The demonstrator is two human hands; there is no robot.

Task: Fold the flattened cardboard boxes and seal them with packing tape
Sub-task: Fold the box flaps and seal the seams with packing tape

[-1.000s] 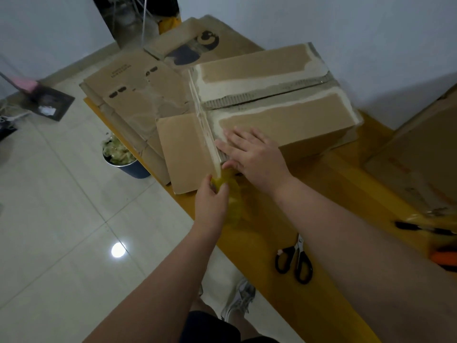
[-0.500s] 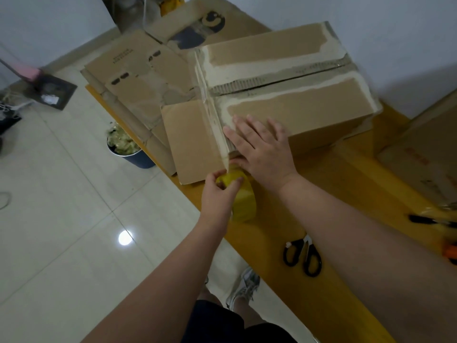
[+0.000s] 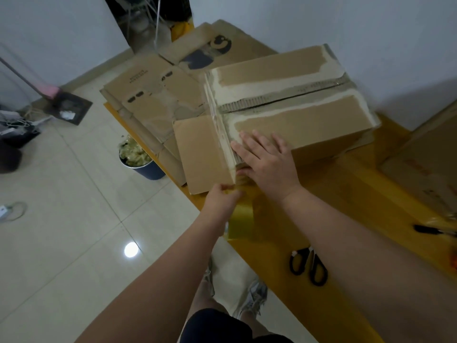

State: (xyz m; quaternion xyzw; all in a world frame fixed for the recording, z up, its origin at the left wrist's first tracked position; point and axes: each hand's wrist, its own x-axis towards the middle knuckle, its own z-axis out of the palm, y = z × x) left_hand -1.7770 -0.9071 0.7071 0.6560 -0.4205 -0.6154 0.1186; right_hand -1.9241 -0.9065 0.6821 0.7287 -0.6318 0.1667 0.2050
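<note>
A folded cardboard box [image 3: 296, 115] stands on the yellow table [image 3: 346, 184], its two top flaps meeting at a torn middle seam. One side flap [image 3: 200, 152] sticks out flat to the left. My right hand [image 3: 267, 159] lies flat, fingers spread, on the box's near left corner. My left hand [image 3: 222, 201] grips a yellow tape roll [image 3: 241, 219] just below that corner, at the table's edge. A strip of tape seems to run up the box's left edge.
Several flattened cardboard boxes [image 3: 153, 95] lie behind and left of the box. More cardboard [image 3: 425, 164] leans at the right. Black scissors [image 3: 309, 266] rest on the table near my right forearm. A dark bin [image 3: 141, 162] stands on the tiled floor beside the table.
My left hand pulled the tape roll down and towards me from the box's corner. The right hand stayed pressed on the box.
</note>
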